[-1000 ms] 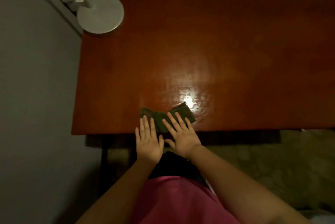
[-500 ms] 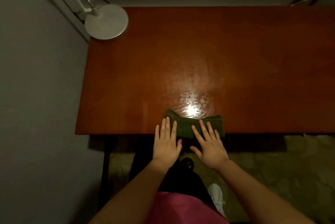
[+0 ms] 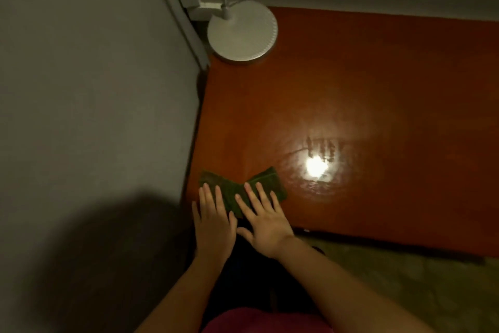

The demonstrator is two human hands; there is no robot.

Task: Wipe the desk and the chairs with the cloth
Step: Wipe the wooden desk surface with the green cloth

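The folded dark green cloth (image 3: 240,189) lies flat on the glossy red-brown wooden surface (image 3: 378,89), directly under the fingers (image 3: 209,197) of the left hand (image 3: 213,222) and the right hand (image 3: 263,220), which are straight and spread, pressing down and gripping nothing, I think because flat hands push the cloth evenly against the wood. It is at the near left corner, so the wide area beyond and right of the fingers, up to the round white lamp (image 3: 242,31) far ahead of them, probably waits for wiping. No container is visible.
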